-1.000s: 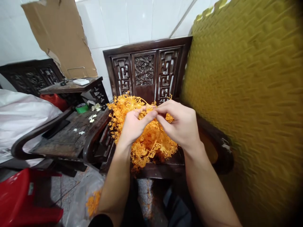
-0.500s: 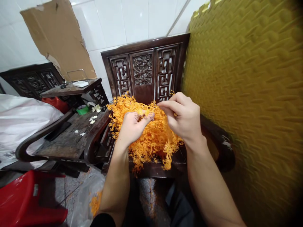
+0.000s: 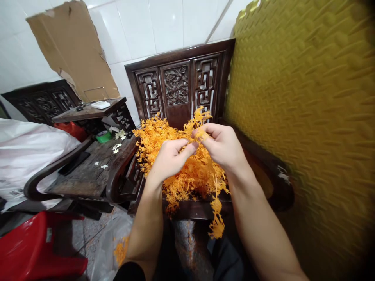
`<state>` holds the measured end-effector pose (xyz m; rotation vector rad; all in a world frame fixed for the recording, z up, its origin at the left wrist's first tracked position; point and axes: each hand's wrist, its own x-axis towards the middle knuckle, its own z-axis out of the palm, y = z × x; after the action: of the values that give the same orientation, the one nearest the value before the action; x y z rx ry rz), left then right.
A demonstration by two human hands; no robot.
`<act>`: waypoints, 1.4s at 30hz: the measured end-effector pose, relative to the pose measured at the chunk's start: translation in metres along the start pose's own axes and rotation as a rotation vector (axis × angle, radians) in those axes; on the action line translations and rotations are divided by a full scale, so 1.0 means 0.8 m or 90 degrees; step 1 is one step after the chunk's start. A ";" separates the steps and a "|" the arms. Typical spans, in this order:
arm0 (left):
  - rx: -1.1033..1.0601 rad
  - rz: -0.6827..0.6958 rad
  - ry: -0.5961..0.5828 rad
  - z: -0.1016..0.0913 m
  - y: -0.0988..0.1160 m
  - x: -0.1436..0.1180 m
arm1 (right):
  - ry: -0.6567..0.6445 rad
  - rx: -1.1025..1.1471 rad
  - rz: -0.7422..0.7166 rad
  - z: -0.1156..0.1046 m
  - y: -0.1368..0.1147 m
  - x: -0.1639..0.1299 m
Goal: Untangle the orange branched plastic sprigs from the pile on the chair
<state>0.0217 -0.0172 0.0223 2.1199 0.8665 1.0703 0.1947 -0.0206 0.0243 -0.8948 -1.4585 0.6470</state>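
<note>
We take the carved wooden chair (image 3: 178, 84) as our reference. On its seat, in front of the carved backrest, lies a heap of orange plastic sprigs (image 3: 164, 150). Both hands work just above this heap. The left hand (image 3: 171, 158) is closed in a pinch, thumb against forefinger, on one orange sprig strand (image 3: 217, 203). The right hand (image 3: 224, 146) meets it from the other side, its fingers likewise closed on the same strand. The fingertips of the two hands are nearly touching. One end of the strand rises above the right hand in front of the backrest; the other end hangs down past the front edge of the seat, clear of the heap. We cannot tell exactly where along the strand each hand grips, since the fingers cover the contact point.

To the left of the chair stands a dark low table (image 3: 88, 171), which carries several small white flowers (image 3: 115, 147) and a green tape roll (image 3: 103, 136). Behind that table a sheet of cardboard (image 3: 73, 47) leans on the tiled wall. To the right of the chair, just beside its armrest, stands a yellow foam mat (image 3: 307, 117). Below and to the left of the chair, on the floor, sits a red plastic stool (image 3: 26, 249), and a clear bag (image 3: 113, 242) holding more orange pieces lies beside the left forearm.
</note>
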 end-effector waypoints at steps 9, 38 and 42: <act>-0.069 -0.096 0.041 0.018 -0.004 0.012 | 0.118 -0.085 -0.002 0.020 0.017 0.003; -0.479 -0.096 0.122 -0.012 -0.016 0.007 | 0.105 -0.069 -0.016 -0.010 0.007 0.003; -0.364 -0.139 0.171 -0.008 -0.020 0.006 | 0.104 -0.176 -0.086 0.005 0.004 -0.002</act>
<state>0.0141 -0.0027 0.0158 1.4018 0.7732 1.3151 0.1915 -0.0193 0.0203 -1.0272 -1.4673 0.2687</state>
